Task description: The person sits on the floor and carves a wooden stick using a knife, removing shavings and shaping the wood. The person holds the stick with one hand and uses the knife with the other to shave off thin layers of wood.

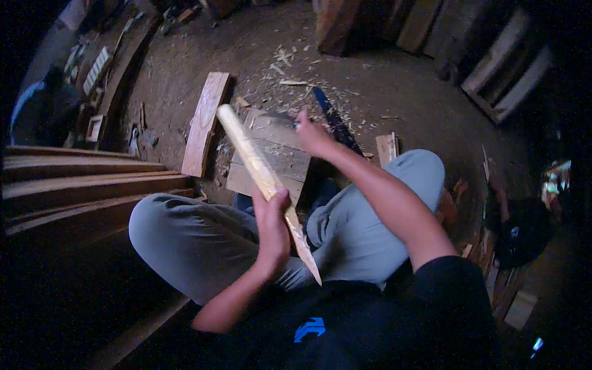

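Observation:
My left hand (pixel 271 225) is wrapped round a long pale wooden stick (pixel 250 147), gripping it below its middle. The stick slants across my lap. Its far end is blunt and rounded; its near end tapers to a sharp, rough-cut point by my shirt. My right hand (pixel 316 139) is a fist to the right of the stick, apart from it. It grips what looks like a knife (pixel 281 117), whose dark blade is blurred and points left over a wooden block (pixel 280 166). That block stands between my bent legs, with chips on its top.
Wood shavings (pixel 290 61) litter the dirt floor ahead. Beyond my right hand lies a long dark strip (pixel 331 114). A flat plank (pixel 206 123) lies left of the block; stacked boards (pixel 80 179) crowd my left knee. Another person (pixel 524 228) is at the far right.

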`<state>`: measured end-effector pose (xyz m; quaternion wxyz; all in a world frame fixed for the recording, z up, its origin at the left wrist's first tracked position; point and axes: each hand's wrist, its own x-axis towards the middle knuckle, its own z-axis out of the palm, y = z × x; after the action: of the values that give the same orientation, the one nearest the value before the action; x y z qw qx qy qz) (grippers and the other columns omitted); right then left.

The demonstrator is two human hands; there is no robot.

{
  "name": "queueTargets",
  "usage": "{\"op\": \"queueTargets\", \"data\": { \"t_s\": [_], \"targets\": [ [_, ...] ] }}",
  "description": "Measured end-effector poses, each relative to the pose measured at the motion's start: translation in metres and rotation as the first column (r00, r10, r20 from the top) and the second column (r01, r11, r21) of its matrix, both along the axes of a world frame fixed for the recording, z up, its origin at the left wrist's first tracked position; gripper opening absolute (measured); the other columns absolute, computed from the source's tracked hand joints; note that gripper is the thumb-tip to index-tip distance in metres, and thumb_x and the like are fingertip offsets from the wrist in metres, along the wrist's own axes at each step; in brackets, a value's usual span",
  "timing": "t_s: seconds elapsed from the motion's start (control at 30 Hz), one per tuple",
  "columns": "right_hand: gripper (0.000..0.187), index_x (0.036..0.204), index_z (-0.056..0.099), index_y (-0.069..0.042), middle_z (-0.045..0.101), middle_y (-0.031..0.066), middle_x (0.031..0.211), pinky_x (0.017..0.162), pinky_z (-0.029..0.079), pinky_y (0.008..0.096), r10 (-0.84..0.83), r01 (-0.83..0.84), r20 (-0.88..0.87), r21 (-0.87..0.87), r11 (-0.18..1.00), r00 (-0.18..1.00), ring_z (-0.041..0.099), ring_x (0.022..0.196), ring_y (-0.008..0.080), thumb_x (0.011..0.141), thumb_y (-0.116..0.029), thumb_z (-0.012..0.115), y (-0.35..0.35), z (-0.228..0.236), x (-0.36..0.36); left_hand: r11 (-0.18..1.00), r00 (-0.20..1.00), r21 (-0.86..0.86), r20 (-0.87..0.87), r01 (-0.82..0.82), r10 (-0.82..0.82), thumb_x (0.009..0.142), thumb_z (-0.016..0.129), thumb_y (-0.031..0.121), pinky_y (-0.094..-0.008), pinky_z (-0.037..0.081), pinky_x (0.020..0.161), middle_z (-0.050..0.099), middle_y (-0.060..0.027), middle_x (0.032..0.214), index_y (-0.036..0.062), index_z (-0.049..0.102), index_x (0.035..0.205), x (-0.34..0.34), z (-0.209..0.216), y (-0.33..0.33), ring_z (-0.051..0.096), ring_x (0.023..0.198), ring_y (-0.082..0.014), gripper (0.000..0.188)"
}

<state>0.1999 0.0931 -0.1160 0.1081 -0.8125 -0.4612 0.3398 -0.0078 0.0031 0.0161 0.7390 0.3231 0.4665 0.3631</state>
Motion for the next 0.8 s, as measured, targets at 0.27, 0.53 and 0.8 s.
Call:
{"op": "queueTargets", "data": {
  "t_s": [0.27,0.53,0.8],
  "targets": [
    [0.049,0.119,0.046,-0.003,0.059,0.0194,0.114,0.086,0.046,0.0468,-0.03,0.189,-0.505,0.266,0.945,0.863,0.059,0.103,0.0294,0.095,-0.046,0.039,0.005,-0.001,0.028,0.898,0.968,0.399,0.084,0.185,-0.236,0.085,0.055,0.015,-0.0274,0.038,0.092,0.043,-0.0095,0.124,0.0053,0.013,0.147,0.004,0.025,0.009,0.045,0.107,-0.017,0.075],
    [0.07,0.122,0.048,-0.01,0.062,0.0176,0.111,0.081,0.052,0.0402,0.498,0.379,-0.853,0.517,0.767,0.156,0.063,0.094,0.0263,0.081,-0.067,0.054,0.011,0.257,0.034,0.714,0.834,0.468,-0.105,0.522,-0.541,0.087,0.056,0.022,-0.0339,0.041,0.092,0.041,-0.0123,0.131,0.0054,0.005,0.149,-0.007,0.05,0.027,0.048,0.107,-0.0228,0.082],
    [0.029,0.08,0.043,-0.015,0.039,-0.0018,0.058,0.05,0.043,0.0302,0.448,0.654,-0.858,0.493,0.574,0.253,0.042,0.048,0.0113,0.087,-0.035,0.063,0.025,0.305,0.061,0.084,0.412,0.405,-0.873,0.911,-0.26,0.089,0.061,0.039,-0.0412,0.047,0.088,0.055,-0.0246,0.12,0.0034,0.017,0.143,0.028,0.068,0.113,0.059,0.102,-0.0371,0.078]
  ]
}}
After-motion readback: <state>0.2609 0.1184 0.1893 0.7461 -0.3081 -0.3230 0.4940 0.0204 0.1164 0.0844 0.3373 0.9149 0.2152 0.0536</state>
